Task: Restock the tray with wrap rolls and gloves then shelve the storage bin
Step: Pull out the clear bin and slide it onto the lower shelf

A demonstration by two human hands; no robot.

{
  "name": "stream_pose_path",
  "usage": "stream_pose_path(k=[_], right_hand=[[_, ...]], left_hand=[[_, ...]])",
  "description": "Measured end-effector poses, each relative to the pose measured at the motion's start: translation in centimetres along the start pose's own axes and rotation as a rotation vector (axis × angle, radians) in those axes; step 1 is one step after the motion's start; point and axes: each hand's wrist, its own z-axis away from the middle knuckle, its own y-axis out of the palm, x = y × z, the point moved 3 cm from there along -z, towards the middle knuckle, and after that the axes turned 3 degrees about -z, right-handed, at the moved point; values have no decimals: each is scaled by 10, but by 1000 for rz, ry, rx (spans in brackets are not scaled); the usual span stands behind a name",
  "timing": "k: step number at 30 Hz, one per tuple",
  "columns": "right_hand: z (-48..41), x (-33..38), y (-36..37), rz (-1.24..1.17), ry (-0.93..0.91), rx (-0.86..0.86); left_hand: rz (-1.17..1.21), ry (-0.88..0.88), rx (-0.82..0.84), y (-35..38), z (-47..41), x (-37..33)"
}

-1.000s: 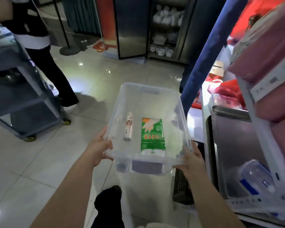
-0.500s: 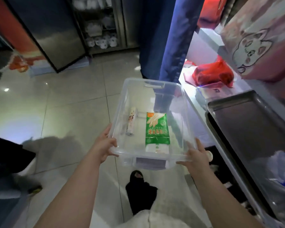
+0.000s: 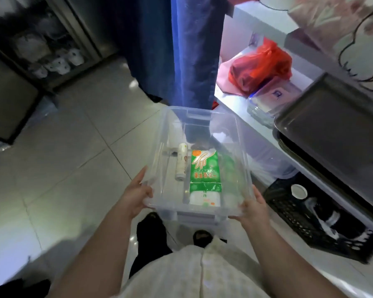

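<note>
1. The person holds the clear storage bin [image 3: 230,147] level above the tiled floor, one hand at each near corner. This hold probably keeps the loose stock from sliding.
2. The left hand [image 3: 138,194] has its fingers curled round the near-left rim. The right hand [image 3: 253,208] grips the near-right corner in the same way, so both hands are closed on the bin.
3. Inside the bin, a wrap roll [image 3: 180,161] lies lengthwise just beside a green glove pack [image 3: 205,171]. Both lie flat on the bottom, toward the near end.
4. The dark tray [image 3: 332,125] rests on the worktop [image 3: 230,97] to the right, apart from the bin. The restocking looks not yet begun.
5. The bin likely needs setting down near the tray, because both hands are occupied.
</note>
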Motion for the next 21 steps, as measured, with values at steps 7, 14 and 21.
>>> stream_pose_path(k=[7, 14, 21], right_hand=[[16, -70, 47, -222, -37, -282], [12, -112, 70, -420, -38, -469], [-53, -74, 76, -494, -46, -490]], left_hand=[[-219, -96, 173, -51, -99, -37], [-419, -116, 352, -30, -173, -84], [-395, -77, 444, 37, -232, -110]])
